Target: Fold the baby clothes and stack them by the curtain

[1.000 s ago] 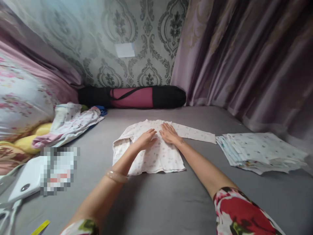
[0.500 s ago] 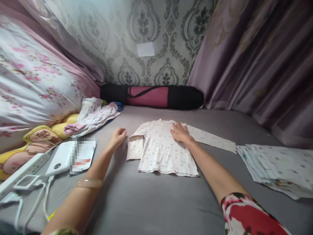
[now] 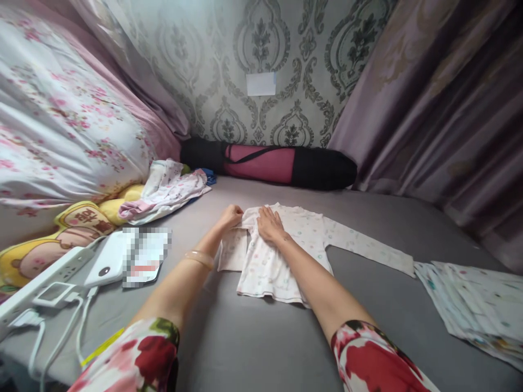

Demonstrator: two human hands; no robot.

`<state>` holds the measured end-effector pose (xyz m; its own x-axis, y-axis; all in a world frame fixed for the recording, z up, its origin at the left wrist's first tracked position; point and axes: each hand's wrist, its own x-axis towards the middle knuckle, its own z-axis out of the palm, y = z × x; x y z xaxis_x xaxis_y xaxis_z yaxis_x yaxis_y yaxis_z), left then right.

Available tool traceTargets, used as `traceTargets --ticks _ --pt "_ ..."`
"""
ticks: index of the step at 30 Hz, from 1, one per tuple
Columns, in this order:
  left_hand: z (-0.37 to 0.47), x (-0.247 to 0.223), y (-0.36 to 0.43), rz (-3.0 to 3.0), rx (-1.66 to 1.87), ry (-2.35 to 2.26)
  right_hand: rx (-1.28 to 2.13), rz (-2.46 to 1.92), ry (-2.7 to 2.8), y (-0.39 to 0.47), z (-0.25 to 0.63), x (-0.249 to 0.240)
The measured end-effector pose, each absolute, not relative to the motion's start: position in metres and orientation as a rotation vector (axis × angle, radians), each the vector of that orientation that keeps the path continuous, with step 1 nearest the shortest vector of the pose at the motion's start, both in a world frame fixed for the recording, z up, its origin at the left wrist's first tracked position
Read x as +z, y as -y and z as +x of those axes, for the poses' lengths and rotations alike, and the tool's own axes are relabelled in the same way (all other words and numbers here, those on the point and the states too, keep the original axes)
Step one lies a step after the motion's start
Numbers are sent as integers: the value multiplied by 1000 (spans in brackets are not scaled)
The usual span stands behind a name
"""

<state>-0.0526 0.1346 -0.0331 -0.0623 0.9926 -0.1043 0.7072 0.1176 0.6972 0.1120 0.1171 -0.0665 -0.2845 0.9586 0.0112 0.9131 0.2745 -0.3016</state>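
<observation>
A small white long-sleeved shirt (image 3: 286,261) with a faint print lies spread on the grey bed sheet. Its left sleeve (image 3: 233,251) is bent down beside the body, while the right sleeve (image 3: 370,246) stretches out to the side. At the top of the bent sleeve, my left hand (image 3: 232,216) has its fingers closed on the fabric. My right hand (image 3: 269,224) rests flat on the upper left of the shirt, fingers extended.
Folded white printed clothes (image 3: 478,305) are stacked at right. At left lie crumpled clothes (image 3: 175,190), a yellow plush pillow (image 3: 85,223), a power strip (image 3: 53,277), a white power bank (image 3: 108,258) and cables. A black-and-pink long bag (image 3: 261,163) lies along the wall.
My left hand has moved right and forward to the bent sleeve and closed on it. My right hand has slid left across the shirt. The view has shifted slightly.
</observation>
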Motion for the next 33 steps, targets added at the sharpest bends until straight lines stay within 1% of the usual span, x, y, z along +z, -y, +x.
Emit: traceTargets --ticks 4,10,19,25,33 --pt "-49 -36 -142 1557 653 -1750 356 -1779 2327 -114 114 -66" --pt "-49 -25 -145 1407 615 -1608 321 -1767 2302 -110 112 -62" --pt "-53 -38 -168 1279 420 -1455 312 -1762 2293 -112 113 -69" --pt "-81 -31 -183 1217 274 -1405 320 -1782 2278 -111 112 -67" --pt "-117 -35 -165 1093 504 -1070 312 -1786 2261 -111 111 -68"
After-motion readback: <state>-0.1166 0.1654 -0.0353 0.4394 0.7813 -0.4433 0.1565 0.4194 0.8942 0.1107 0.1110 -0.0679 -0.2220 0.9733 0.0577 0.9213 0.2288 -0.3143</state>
